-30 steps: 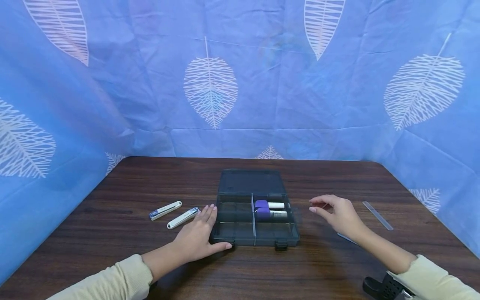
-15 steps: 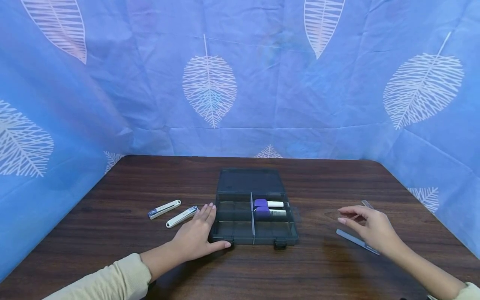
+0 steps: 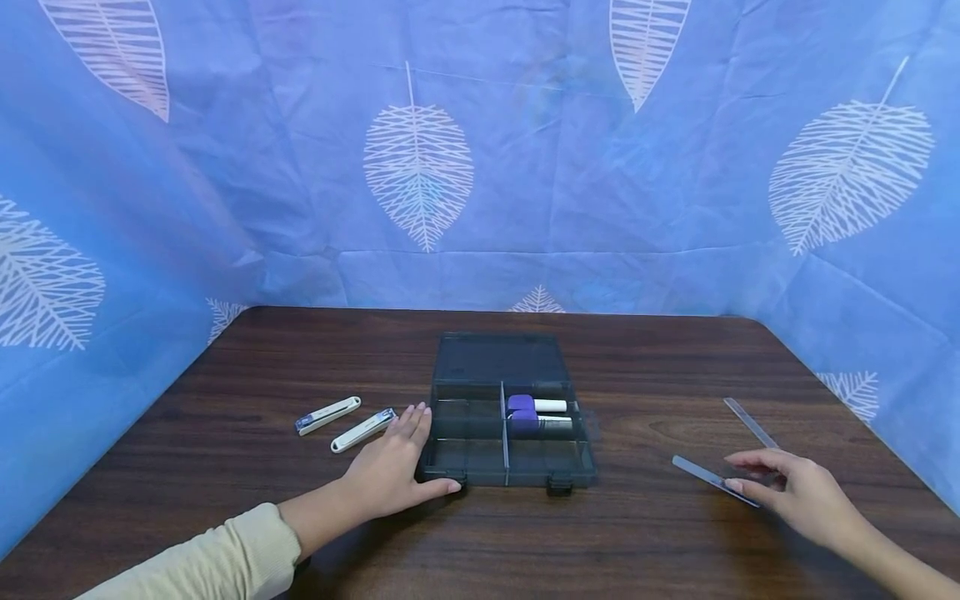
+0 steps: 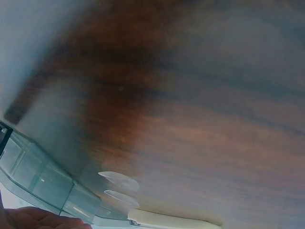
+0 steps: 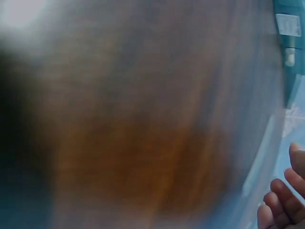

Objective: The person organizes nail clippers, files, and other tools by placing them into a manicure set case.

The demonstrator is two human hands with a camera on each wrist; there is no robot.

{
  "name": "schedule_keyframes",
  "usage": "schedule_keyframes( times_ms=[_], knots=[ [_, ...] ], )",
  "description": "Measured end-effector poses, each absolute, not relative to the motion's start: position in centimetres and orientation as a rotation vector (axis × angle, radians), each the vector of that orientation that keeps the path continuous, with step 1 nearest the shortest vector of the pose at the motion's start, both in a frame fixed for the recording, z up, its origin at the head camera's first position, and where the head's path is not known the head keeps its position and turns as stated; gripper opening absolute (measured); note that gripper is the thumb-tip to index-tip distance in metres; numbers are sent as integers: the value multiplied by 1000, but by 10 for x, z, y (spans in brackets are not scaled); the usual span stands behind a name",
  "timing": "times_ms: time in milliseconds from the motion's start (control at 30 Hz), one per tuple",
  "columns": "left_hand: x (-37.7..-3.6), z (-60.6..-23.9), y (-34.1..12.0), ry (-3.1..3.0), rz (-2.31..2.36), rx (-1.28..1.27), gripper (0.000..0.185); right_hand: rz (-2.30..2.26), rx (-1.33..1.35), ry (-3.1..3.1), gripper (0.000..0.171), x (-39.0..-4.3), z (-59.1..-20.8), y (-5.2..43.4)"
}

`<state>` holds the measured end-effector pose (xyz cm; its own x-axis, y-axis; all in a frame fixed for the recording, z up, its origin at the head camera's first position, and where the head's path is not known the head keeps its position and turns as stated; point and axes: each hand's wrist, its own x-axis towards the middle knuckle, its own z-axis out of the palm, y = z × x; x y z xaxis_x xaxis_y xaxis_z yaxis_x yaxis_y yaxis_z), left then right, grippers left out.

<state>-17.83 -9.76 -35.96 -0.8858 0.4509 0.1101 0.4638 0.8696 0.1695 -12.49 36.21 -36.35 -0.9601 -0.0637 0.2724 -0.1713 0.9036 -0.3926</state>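
Observation:
A dark see-through organizer box [image 3: 468,454] lies open in the middle of the table, its lid [image 3: 498,358] flat behind it. Two purple-capped white items [image 3: 536,414] lie in its right compartments. My left hand [image 3: 390,471] rests flat on the table, fingers straight against the box's left wall [image 4: 43,181]. My right hand [image 3: 787,487] is at the right, fingertips [image 3: 733,484] touching the near end of a grey nail file [image 3: 701,473] that lies flat. The right wrist view is blurred and shows only fingertips [image 5: 281,205].
Two white nail clippers [image 3: 327,414] [image 3: 365,431] lie left of the box, the nearer one by my left fingertips [image 4: 171,220]. A second file [image 3: 750,422] lies further back on the right. Blue leaf-print cloth [image 3: 420,167] walls the table on three sides.
My right hand has moved from beside the box rightward and toward me, down onto the grey file. The left hand and the box have stayed put.

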Motion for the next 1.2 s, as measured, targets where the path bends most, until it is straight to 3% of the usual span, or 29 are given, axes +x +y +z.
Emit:
schedule_keyframes(
  times_ms=[300,767,1200],
  knots=[
    [-178,-359,-98,-2961,-291,-741,96,677,55,-2994,34,-120,-373,374],
    [-177,-359,-97,-2970,-305,-731,97,602,61,-2998,10,-122,-376,368],
    [-178,-359,-97,-2971,-316,-733,97,542,86,-3024,7,-127,-369,358]
  ],
)
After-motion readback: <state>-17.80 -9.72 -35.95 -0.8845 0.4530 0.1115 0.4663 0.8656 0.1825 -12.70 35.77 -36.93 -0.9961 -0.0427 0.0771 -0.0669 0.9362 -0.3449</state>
